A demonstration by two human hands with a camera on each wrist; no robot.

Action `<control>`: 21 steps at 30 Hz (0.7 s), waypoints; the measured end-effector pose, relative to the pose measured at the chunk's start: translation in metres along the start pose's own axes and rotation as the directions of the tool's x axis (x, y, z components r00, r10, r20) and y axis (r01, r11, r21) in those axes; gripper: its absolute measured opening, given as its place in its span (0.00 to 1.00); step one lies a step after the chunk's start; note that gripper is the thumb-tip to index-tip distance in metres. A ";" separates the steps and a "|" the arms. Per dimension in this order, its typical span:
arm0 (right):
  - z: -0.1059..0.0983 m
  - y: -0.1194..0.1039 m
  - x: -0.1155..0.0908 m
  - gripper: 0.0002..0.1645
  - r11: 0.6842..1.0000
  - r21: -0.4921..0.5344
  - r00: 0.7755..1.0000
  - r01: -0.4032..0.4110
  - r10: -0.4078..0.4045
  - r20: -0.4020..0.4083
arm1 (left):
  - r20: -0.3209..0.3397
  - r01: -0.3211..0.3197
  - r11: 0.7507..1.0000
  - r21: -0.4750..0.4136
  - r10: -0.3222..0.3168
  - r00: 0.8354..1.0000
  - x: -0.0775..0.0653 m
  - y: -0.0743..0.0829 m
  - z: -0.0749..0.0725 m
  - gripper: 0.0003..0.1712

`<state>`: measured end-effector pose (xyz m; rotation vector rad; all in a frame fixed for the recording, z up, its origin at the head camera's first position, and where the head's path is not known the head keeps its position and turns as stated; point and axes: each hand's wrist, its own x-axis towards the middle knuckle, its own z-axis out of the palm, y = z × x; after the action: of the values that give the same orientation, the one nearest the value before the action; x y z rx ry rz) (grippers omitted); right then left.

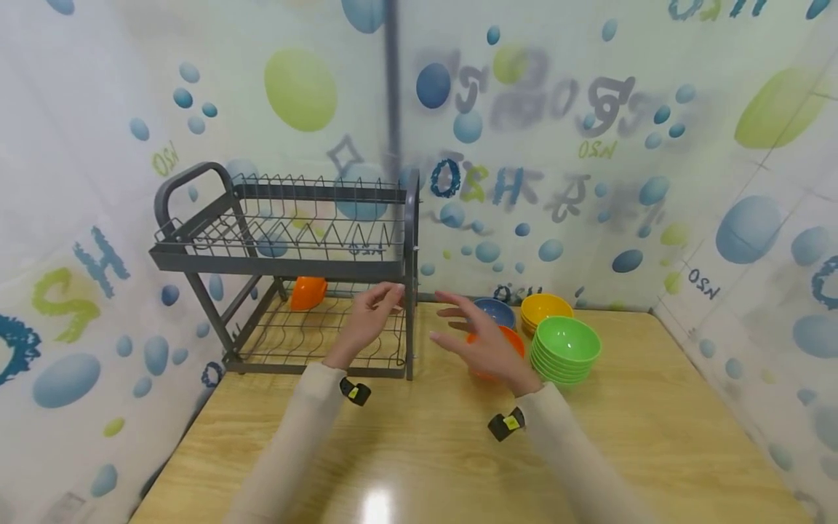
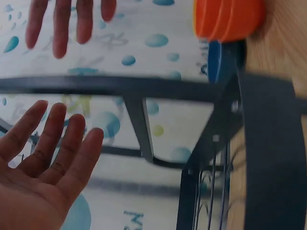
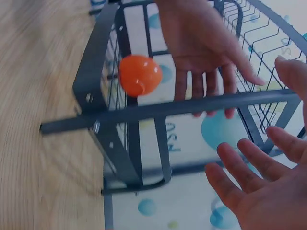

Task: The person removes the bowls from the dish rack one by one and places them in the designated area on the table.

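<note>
My left hand (image 1: 368, 322) hovers in front of the right post of a dark two-tier dish rack (image 1: 278, 262), fingers relaxed around nothing. Across the post, my right hand (image 1: 487, 343) is held in the air with its fingers spread, also holding nothing. It partly covers a stack of orange bowls (image 1: 513, 339). Inside the rack, one orange bowl (image 1: 308, 292) stands tilted on the lower tier, left of my left hand. The right wrist view shows that orange bowl (image 3: 140, 75) beyond the rack frame, with both palms beside it.
Behind the orange stack is a blue bowl (image 1: 495, 311). Yellow bowls (image 1: 546, 307) and a tall stack of green bowls (image 1: 567, 346) stand to its right on the wooden table (image 1: 432, 451). Patterned sheeting (image 1: 524, 145) surrounds the table. The rack's upper tier (image 1: 294, 229) has wire dividers.
</note>
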<state>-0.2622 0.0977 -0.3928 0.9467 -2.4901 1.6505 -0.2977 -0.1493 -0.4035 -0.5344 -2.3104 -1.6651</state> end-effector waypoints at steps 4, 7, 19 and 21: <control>0.007 -0.007 0.010 0.39 0.998 0.044 0.999 -0.040 0.040 -0.001 | -0.012 0.052 0.988 0.142 -0.051 0.999 0.002 -0.007 -0.020 0.26; 0.011 -0.012 0.020 0.37 0.996 0.073 0.999 -0.043 0.044 -0.016 | -0.039 0.139 0.963 0.229 -0.134 0.990 0.005 -0.012 -0.038 0.37; 0.026 -0.025 0.046 0.30 0.991 0.130 0.991 -0.018 0.035 -0.127 | -0.214 0.160 0.902 0.400 -0.077 0.974 0.028 -0.040 -0.109 0.31; 0.030 -0.027 0.049 0.29 0.993 0.114 0.986 -0.031 0.048 -0.157 | -0.245 0.181 0.888 0.423 -0.080 0.966 0.032 -0.046 -0.119 0.32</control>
<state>-0.2800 0.0423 -0.3674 0.7446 -2.3503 1.8155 -0.3484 -0.2699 -0.3921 -0.0900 -2.4831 -1.1111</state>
